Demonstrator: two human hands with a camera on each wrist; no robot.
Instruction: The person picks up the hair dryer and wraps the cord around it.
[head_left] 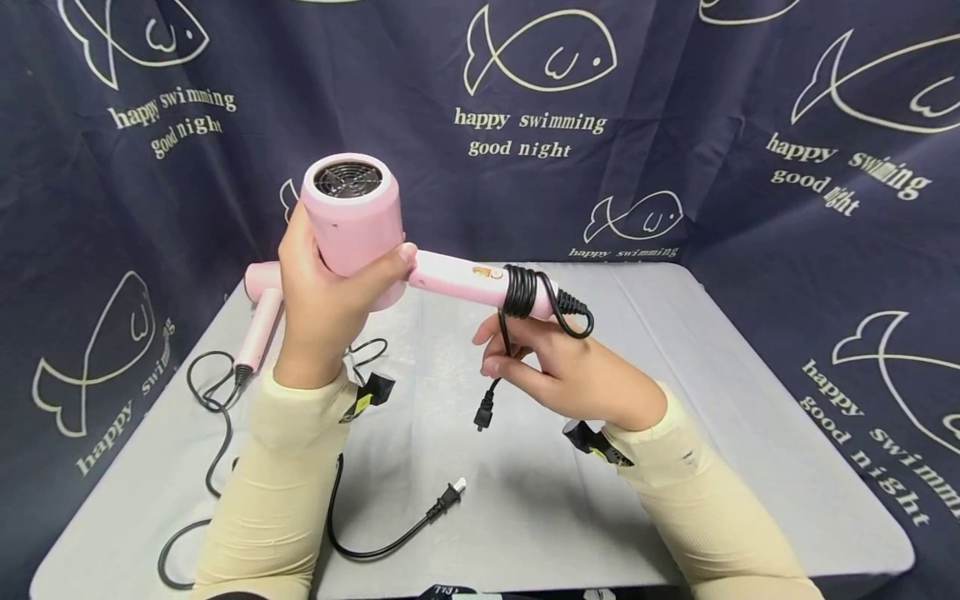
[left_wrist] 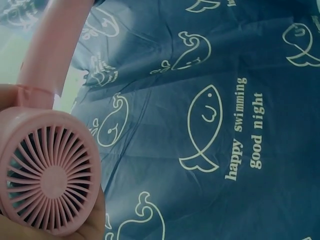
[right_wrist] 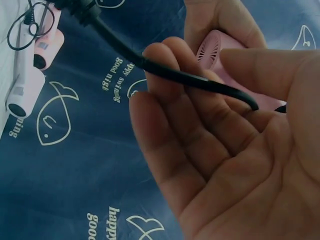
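My left hand (head_left: 321,308) grips the barrel of a pink hair dryer (head_left: 356,229) and holds it above the table, its round vent tilted up. The handle points right, and a black cord (head_left: 521,292) is wound several times around its end. Below the coil, a short length of cord hangs down to a plug (head_left: 484,412). Just under the handle end, my right hand (head_left: 581,367) has loosely bent fingers beside the hanging cord. In the right wrist view the cord (right_wrist: 190,80) crosses in front of these fingers without being pinched. The left wrist view shows the dryer's slatted grille (left_wrist: 54,181).
Another pink hair dryer (head_left: 264,329) lies on the grey table (head_left: 675,350) at the left, its loose cord (head_left: 225,433) on the tabletop. A second plug (head_left: 448,497) lies near the front. A dark printed curtain (head_left: 420,100) surrounds the table.
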